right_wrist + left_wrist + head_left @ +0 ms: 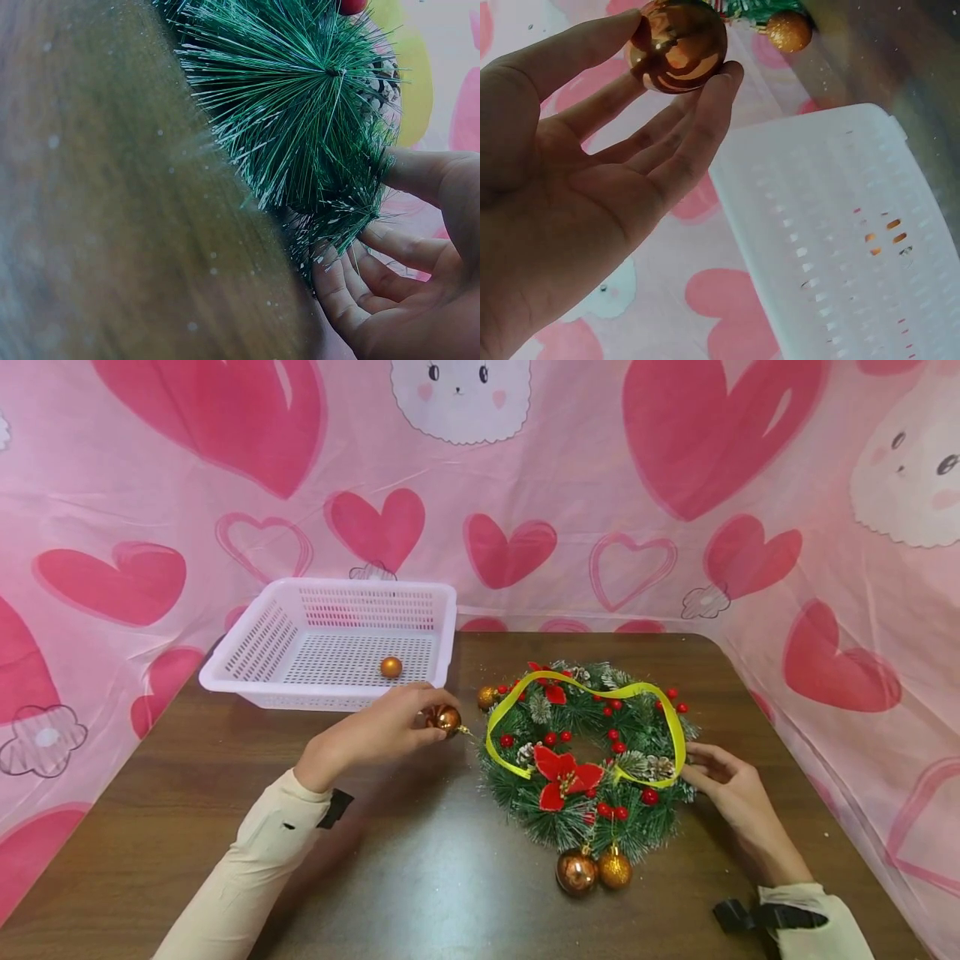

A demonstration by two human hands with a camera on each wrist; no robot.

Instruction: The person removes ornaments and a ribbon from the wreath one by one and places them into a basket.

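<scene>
My left hand (390, 727) pinches a shiny copper Christmas ball (447, 719) between thumb and fingers, left of the wreath; a gold cord trails from it toward the greenery. In the left wrist view the ball (679, 46) sits at the fingertips. The green wreath (547, 822) lies on the table with red berries, pinecones, a red flower (564, 777) and a yellow ribbon (678, 735) looped over its top. My right hand (738, 797) grips the wreath's right edge, thumb above and fingers at its underside in the right wrist view.
A white plastic basket (330, 700) stands at the back left with one small orange-gold ball (391, 667) inside. A copper ball (577, 872) and a glittery gold ball (615, 867) hang at the wreath's front; another gold ball (487, 697) lies at its left. Pink heart-patterned cloth surrounds the table.
</scene>
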